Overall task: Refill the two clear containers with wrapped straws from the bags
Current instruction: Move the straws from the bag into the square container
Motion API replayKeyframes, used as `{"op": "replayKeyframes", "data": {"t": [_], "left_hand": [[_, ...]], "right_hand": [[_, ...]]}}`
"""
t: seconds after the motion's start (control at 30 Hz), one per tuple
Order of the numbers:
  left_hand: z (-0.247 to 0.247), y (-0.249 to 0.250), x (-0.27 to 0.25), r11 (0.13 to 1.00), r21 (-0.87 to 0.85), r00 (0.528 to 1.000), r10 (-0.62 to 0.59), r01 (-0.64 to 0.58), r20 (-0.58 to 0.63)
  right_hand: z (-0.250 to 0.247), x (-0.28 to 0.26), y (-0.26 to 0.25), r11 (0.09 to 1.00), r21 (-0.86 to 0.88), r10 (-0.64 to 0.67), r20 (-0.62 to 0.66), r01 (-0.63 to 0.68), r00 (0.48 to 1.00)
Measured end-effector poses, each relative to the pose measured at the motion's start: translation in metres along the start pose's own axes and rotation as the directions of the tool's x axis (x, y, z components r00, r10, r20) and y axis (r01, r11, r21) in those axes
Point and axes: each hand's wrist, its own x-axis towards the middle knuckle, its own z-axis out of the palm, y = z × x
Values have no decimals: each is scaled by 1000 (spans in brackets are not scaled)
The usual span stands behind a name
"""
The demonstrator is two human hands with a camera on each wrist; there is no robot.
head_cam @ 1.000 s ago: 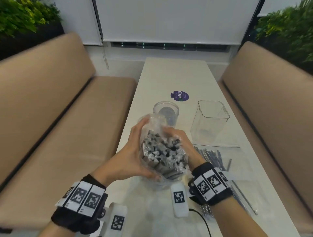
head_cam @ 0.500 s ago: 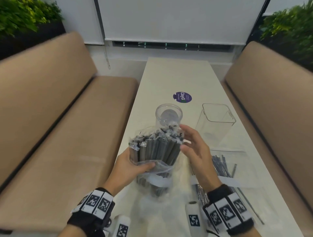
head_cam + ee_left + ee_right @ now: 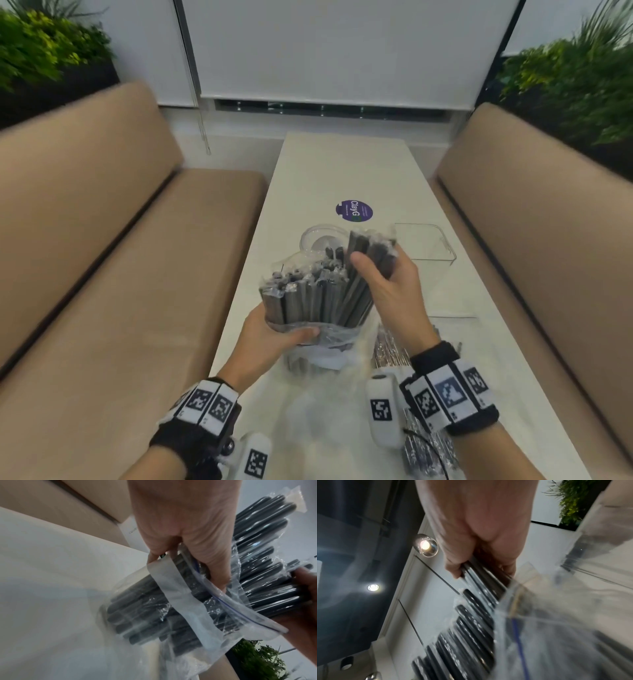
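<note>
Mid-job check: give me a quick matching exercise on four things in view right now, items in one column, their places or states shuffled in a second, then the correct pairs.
Items
1. left hand
2. right hand
3. round clear container
4. square clear container

States
A. stands on the table at the right, no straws in it
B. grips the zip bag around its lower part
C. stands just behind the bag, partly hidden by it
D. grips a handful of wrapped straws raised above the rest

Pairs: 1-B, 2-D, 3-C, 4-A
</note>
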Motion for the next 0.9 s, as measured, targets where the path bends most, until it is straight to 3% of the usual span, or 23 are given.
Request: {"op": "replayKeyframes", "data": {"t": [0.2,0.5,0.67,0.77,0.9], "left_hand": [[16,9,30,1000,3,999,1,-1,46],[21,8,48,999,41,992,-19,14,126],[17,3,49,999,26,992,-38,35,122],[18,0,49,999,19,993,-48,46,109],[17,-4,48,999,28,992,-49,46,116]], "right_hand": [[-17,32,-20,993,-100,-71,-16,69,997],[-58,73,-85,994,5,-110,-173,113,979],[-104,98,-141,948,105,-254,-316,299,914],[-123,121,-132,936,74,-290,-393,344,873],[-122,141,-62,988,-73,-156,-475,138,866]]}}
